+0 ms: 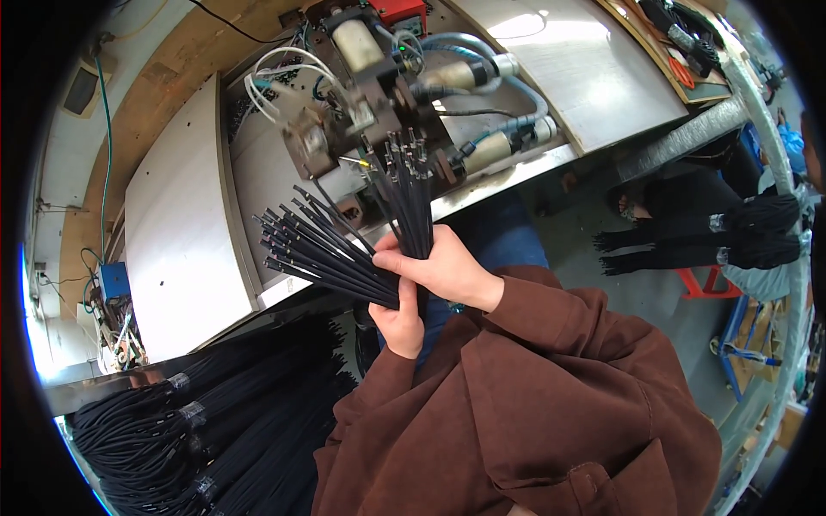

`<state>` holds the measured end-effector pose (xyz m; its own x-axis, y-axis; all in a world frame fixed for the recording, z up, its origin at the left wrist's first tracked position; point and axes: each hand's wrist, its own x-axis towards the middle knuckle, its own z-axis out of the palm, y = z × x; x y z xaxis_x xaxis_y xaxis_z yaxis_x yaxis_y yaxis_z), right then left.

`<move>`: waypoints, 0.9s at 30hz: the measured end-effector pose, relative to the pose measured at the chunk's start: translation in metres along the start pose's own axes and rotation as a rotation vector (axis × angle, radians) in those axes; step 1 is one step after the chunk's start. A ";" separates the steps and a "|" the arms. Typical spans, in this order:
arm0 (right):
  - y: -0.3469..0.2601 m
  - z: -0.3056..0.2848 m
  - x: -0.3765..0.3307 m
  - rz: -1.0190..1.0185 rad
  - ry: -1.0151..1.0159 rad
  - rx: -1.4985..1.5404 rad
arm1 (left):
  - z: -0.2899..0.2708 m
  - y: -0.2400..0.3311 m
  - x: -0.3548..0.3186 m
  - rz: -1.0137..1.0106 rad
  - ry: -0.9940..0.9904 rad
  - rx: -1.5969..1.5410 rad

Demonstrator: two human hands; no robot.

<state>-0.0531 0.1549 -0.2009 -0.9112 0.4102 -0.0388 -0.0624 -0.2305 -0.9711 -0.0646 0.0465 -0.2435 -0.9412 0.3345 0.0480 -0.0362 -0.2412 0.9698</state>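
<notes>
My left hand (398, 325) is closed around a bundle of black cords (323, 258), which fans out to the left with small shiny tips. Just above it, my right hand (443, 268) grips a second bunch of black cords (410, 202) that points up and away from me. My right thumb and fingers also meet one cord between the two bunches. Both bundles are held at the front edge of the bench, before a machine (374, 107) with metal blocks, pale cylinders and looped hoses. The cords' lower ends are hidden by my hands and sleeves.
White boards (185, 232) flank the machine on the left, with a pale panel (568, 69) on its right. Tied black cord bundles (224, 421) lie at lower left. More bundles (714, 232) hang at right by a red stool (710, 282) and another person (813, 146).
</notes>
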 end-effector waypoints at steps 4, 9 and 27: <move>0.000 0.000 -0.017 0.091 0.046 0.095 | -0.003 -0.008 -0.014 0.029 -0.022 0.020; 0.000 0.001 -0.021 0.121 0.142 0.241 | -0.007 -0.014 -0.018 0.046 -0.065 0.019; -0.002 0.000 -0.006 0.150 0.033 0.135 | -0.012 -0.012 -0.009 0.000 -0.062 -0.056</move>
<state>-0.0474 0.1532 -0.1992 -0.9006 0.3905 -0.1910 0.0176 -0.4063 -0.9136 -0.0599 0.0355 -0.2580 -0.9188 0.3895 0.0642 -0.0568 -0.2914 0.9549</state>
